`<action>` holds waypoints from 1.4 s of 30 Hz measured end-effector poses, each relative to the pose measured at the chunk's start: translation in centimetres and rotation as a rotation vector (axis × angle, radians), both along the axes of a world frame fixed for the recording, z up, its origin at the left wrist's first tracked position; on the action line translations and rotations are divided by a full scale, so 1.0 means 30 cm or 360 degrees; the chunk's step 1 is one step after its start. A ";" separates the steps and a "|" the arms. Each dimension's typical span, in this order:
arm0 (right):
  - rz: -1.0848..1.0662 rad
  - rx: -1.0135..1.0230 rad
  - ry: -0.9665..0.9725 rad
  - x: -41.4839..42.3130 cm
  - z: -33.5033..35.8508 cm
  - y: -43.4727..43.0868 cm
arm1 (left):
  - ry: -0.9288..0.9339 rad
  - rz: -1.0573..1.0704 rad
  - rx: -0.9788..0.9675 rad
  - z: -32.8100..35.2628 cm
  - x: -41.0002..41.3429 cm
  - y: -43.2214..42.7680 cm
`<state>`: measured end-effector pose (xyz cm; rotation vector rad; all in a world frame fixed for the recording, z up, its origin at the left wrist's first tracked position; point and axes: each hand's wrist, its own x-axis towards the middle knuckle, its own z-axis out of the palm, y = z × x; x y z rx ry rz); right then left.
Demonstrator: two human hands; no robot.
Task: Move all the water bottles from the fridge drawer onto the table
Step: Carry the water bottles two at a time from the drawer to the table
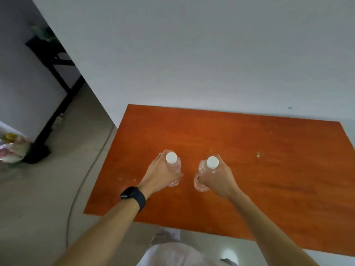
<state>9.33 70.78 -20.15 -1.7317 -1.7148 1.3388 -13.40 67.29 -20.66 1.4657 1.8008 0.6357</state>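
Item: plain white wall (192, 54), backing the whole scene. Item: grey concrete floor (38, 198), with a thin pale cable (76, 189) trailing along it beside the table's left edge. Item: orange-brown rectangular wooden table (269, 169), set against the wall, its top lightly scuffed. Item: left hand (159, 173), fingers wrapped round the body of a clear ribbed plastic water bottle with a white screw cap, the left bottle (175, 166), held upright over the near-left part of the top; a black smartwatch (133, 195) sits on that wrist. Item: right hand (219, 179), likewise clasping a matching clear plastic bottle, the right bottle (200, 183), upright, just beside the first but apart from it. Both bases look to be at or just above the wood; contact cannot be confirmed from here. The fridge drawer is out of sight. Handling note, as a judgement: the step in hand is setting this pair down. Lower each bottle straight until its base sits flat, then loosen the fingers outward without brushing its neighbour, since such light bottles would tip easily. Placing them nearer the wall would leave room for any more to come.
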 end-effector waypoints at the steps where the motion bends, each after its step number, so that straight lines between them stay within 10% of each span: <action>1: -0.0024 -0.0011 0.0003 -0.039 0.011 0.033 | -0.0013 -0.0033 -0.0029 -0.004 -0.033 0.050; 25: -0.0277 0.0387 0.0141 -0.552 -0.030 1.043 | -0.0066 0.0022 0.0129 -0.064 -0.383 1.093; 42: -0.0270 0.0463 0.0186 -0.593 -0.208 1.171 | -0.0098 -0.0090 0.0176 -0.151 -0.466 1.256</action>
